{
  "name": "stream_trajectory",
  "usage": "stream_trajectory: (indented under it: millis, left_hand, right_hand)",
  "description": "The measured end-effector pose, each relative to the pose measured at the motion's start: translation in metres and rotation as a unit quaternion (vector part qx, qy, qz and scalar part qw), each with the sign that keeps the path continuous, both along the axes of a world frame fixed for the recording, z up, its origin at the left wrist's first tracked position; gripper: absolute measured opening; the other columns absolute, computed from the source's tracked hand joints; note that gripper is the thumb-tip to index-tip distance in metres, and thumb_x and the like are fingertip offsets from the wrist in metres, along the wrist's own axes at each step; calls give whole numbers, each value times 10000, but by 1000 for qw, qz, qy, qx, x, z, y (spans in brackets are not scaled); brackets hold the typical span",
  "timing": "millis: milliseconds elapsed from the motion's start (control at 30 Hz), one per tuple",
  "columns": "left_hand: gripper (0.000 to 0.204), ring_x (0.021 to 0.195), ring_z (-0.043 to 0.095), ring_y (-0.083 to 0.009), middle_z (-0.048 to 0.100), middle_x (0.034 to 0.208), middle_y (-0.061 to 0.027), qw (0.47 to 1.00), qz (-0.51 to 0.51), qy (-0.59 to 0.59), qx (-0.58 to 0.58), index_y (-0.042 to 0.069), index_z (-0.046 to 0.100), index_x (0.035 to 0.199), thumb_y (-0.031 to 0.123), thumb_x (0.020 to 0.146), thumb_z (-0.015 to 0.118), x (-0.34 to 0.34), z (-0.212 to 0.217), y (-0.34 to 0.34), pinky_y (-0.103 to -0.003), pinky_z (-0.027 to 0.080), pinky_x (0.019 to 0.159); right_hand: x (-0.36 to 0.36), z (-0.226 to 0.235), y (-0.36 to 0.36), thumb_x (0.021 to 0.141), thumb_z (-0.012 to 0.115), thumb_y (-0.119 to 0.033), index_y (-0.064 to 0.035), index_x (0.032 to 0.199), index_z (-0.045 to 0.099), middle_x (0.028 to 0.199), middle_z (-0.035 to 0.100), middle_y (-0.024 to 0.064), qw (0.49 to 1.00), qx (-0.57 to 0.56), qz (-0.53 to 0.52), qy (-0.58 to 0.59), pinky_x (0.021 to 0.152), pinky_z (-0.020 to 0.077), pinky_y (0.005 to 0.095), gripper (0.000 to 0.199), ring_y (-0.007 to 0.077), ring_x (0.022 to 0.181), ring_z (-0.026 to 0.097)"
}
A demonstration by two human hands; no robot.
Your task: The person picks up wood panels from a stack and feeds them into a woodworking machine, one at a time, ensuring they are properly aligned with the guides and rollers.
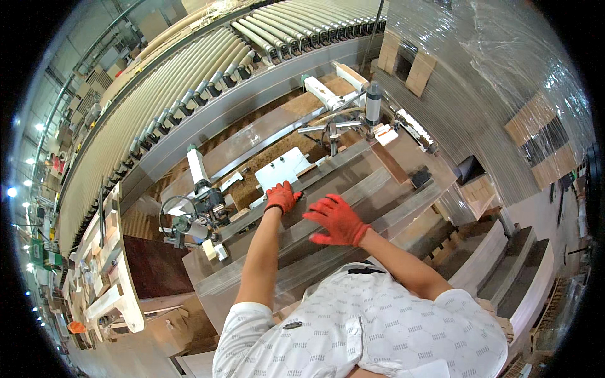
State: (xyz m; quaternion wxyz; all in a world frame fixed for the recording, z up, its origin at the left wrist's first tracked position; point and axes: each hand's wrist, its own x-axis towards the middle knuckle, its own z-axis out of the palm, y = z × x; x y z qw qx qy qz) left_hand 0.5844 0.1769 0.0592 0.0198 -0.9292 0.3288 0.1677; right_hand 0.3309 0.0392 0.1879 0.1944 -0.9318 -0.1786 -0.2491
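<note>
Pinching of the red-gloved left hand, its grip indiscernible, could be caused by a shifting flat white plate. The red-gloved right hand is held splayed.

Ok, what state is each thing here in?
Light plate: lying uncovered.
Left hand: red-gloved, fingers by the plate's near edge; grip unclear.
Right hand: red-gloved, open, fingers spread over the machine bed.
Sheet stack: wrapped in clear film, at least partly.
Roller conveyor: rollers exposed; motion unclear.

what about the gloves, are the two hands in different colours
No, the left hand and the right hand both wear red gloves.
</note>
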Motion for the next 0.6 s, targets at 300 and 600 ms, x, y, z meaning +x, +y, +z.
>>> stream_trajectory:
  millis: [300, 600]
  left_hand:
    - [853, 1278, 628, -470, 631, 1394, -282, 1000, -4, 21, 11, 25, 535, 1452, 749, 1001, 550, 8, -3, -2, -629, 406, 1064]
    - [792, 1229, 641, -477, 653, 1336, -277, 999, -6, -6, -37, 22, 577, 1377, 715, 993, 585, 17, -7, 7, -613, 426, 1028]
  right_hand:
    - [53, -54, 4, 720, 926, -468, -149, 1199, 637, 1167, 697, 70, 962, -169, -2, 215, 942, 483, 494, 645, 292, 1128, 688]
    - [59, -68, 8, 759, 891, -472, -159, 1180, 642, 1126, 687, 61, 973, -167, -36, 153, 891, 498, 480, 582, 289, 1086, 679]
